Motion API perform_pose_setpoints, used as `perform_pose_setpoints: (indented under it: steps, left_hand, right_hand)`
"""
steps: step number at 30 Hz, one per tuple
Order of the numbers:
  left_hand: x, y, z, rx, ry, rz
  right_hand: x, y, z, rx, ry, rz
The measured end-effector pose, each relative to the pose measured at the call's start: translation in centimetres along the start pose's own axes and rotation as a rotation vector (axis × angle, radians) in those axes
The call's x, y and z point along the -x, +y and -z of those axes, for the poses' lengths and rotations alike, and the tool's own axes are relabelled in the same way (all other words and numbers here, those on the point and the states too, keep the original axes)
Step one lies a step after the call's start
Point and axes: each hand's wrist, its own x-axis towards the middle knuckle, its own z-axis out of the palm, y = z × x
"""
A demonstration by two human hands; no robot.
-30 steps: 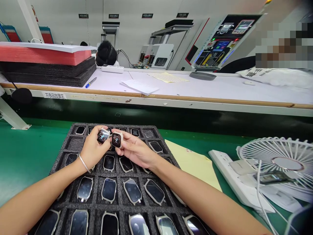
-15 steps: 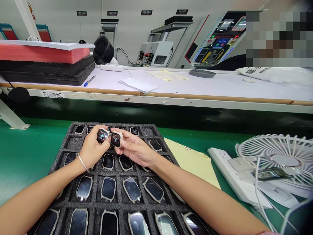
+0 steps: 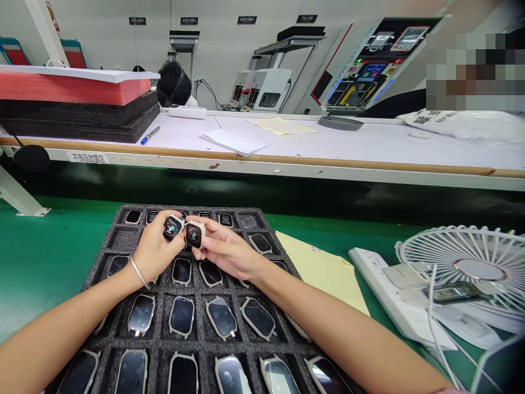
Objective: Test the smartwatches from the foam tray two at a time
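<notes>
My left hand (image 3: 158,246) is closed around a smartwatch (image 3: 173,227) with a lit screen and no strap. Close beside it, my right hand (image 3: 227,249) grips a second smartwatch (image 3: 194,234), whose screen is lit too. Both screens face up toward me and show a small blue figure on black. Under the hands lies a dark foam tray (image 3: 159,345) with square compartments. Several watches sit in it with dark screens, such as the watch (image 3: 181,317) in the middle. My hands and forearms hide part of the tray.
Right of the tray lie a yellow sheet (image 3: 324,268), a white power strip (image 3: 385,290) and a white fan (image 3: 471,262) with cables. A raised shelf (image 3: 287,145) crosses behind, bearing stacked foam (image 3: 74,117), a blue pen (image 3: 150,135) and papers (image 3: 233,142). Beyond it are people and machines.
Both hands and the two watches stay almost in place. The view has shifted very slightly, and the person at the far right appears a little farther right.
</notes>
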Motion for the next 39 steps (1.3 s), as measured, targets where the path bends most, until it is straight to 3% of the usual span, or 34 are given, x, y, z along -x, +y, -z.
perform_pose_setpoints:
  steps: [39]
  left_hand:
    - [-0.04, -0.08, 0.01, 0.012, -0.015, -0.002]
  right_hand:
    - [-0.05, -0.06, -0.05, 0.024, 0.021, 0.002]
